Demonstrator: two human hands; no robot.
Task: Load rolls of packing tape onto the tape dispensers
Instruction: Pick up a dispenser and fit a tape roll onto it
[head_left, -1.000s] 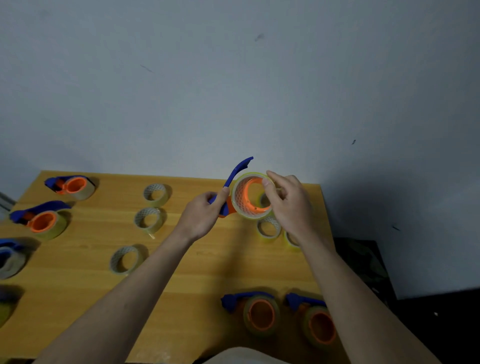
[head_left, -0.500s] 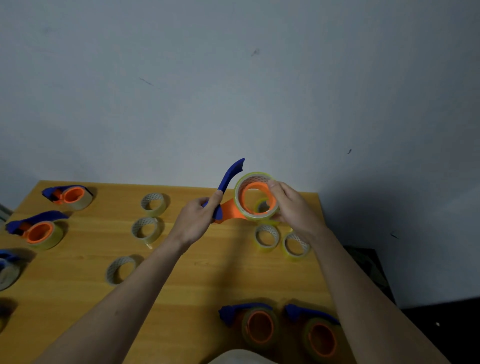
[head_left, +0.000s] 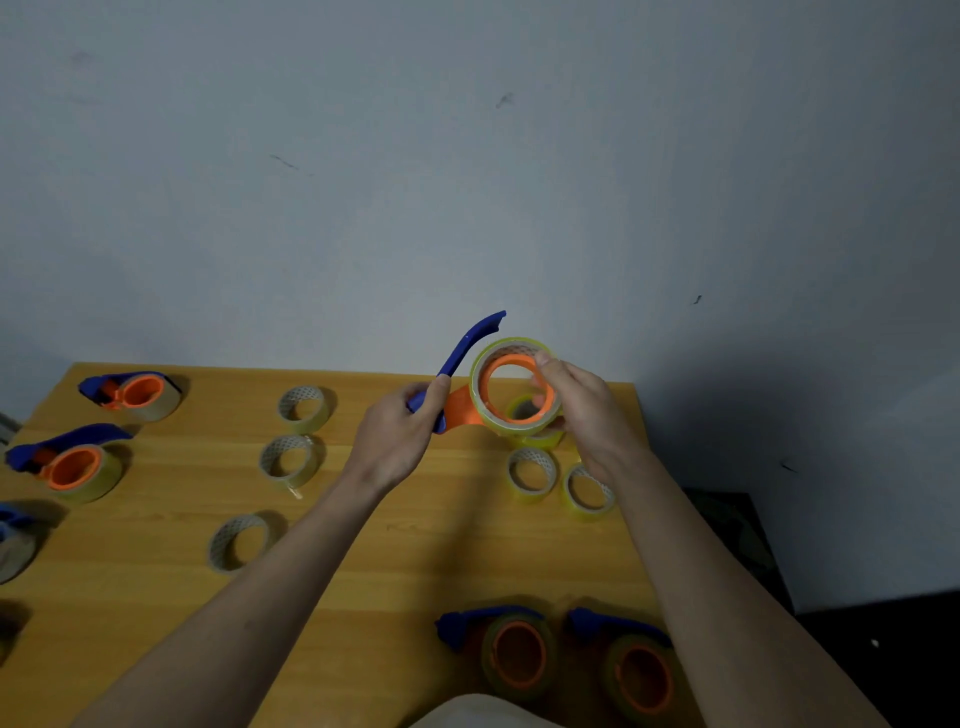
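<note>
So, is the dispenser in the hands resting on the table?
No, the dispenser is held up above the table by the left hand and right hand.

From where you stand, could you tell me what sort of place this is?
Probably a plain workroom or packing station: a wooden table against a bare grey wall, covered with loose tape rolls and loaded dispensers.

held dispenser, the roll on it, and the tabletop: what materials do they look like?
Dispenser: looks like moulded plastic, matte blue handle and orange hub, solid uniform colour.
Tape roll: clear yellowish glossy film, probably plastic packing tape; the core's material can't be told.
Table: wood or wood-look laminate, visible grain lines, smooth satin finish.
</note>
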